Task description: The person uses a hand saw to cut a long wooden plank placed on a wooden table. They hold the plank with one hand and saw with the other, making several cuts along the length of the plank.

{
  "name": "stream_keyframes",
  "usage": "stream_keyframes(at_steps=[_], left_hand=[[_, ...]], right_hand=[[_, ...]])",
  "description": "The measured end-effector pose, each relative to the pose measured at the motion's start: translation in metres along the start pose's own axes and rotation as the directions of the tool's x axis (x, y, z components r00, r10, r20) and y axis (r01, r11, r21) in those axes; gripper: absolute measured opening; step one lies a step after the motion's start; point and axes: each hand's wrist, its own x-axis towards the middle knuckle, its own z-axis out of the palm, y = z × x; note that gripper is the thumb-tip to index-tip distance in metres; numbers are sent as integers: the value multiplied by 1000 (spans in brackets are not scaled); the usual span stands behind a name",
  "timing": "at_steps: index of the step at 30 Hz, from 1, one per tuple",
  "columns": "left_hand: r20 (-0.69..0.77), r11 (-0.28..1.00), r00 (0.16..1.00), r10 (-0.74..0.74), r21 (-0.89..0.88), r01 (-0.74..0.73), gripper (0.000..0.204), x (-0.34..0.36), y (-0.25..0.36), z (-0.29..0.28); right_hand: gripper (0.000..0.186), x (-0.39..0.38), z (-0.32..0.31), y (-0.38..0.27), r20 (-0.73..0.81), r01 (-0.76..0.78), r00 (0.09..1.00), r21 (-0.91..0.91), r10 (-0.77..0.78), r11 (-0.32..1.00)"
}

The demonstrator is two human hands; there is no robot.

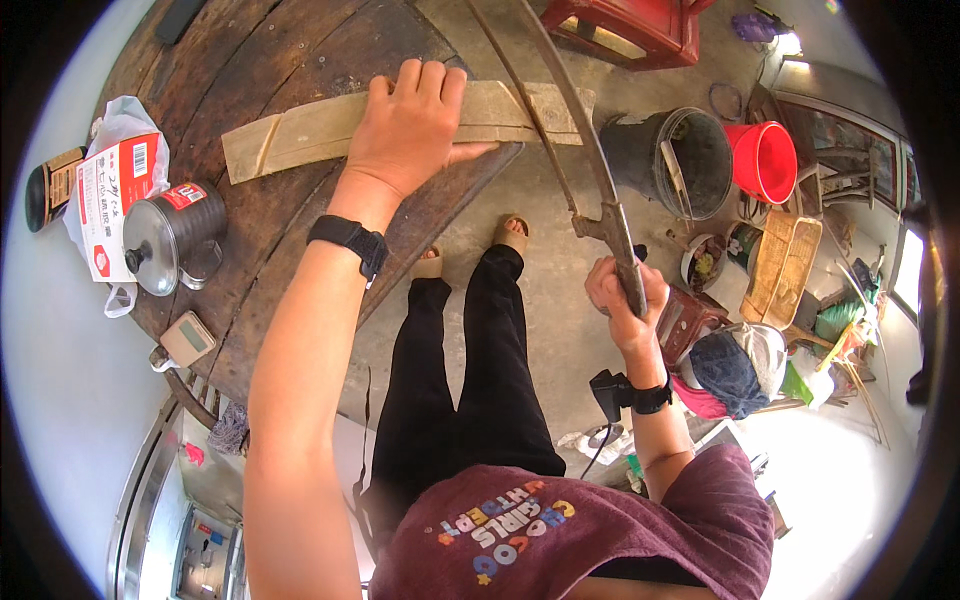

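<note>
My left hand [403, 142] grips a pale wooden plank [312, 132] that lies across the dark wooden table [270, 65]. Its fingers bend over the far side and the thumb lies along the near side. The plank's right end juts past the table edge. My right hand [632, 302] is closed round the lower end of a bow saw [592, 135] with a long curved frame. The saw's thin blade crosses the overhanging part of the plank, right of my left hand. How deep the blade sits in the wood I cannot tell.
On the table's left stand a lidded metal pot [172, 240], a red and white box [110, 195] in a plastic bag, and a small square device [188, 338]. A black bucket [700, 165], a red bucket [768, 160] and a red stool [640, 30] are on the floor.
</note>
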Motion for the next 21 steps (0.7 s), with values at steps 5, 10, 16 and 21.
stream_keyframes(at_steps=[5,10,16,21], left_hand=[[0,1000,1000,0,12,0,78,0,0,-1],[26,1000,1000,7,10,-8,79,1,1,-2],[16,1000,1000,6,-6,-6,81,0,0,-3],[3,996,997,72,55,-73,83,2,-3,-3]], right_hand=[[17,-7,-16,-1,58,41,998,-231,-29,972],[26,-16,-22,-2,59,-53,997,79,49,995],[38,34,-19,7,88,-153,987,336,131,929],[38,8,-7,2,137,-171,982,371,128,913]])
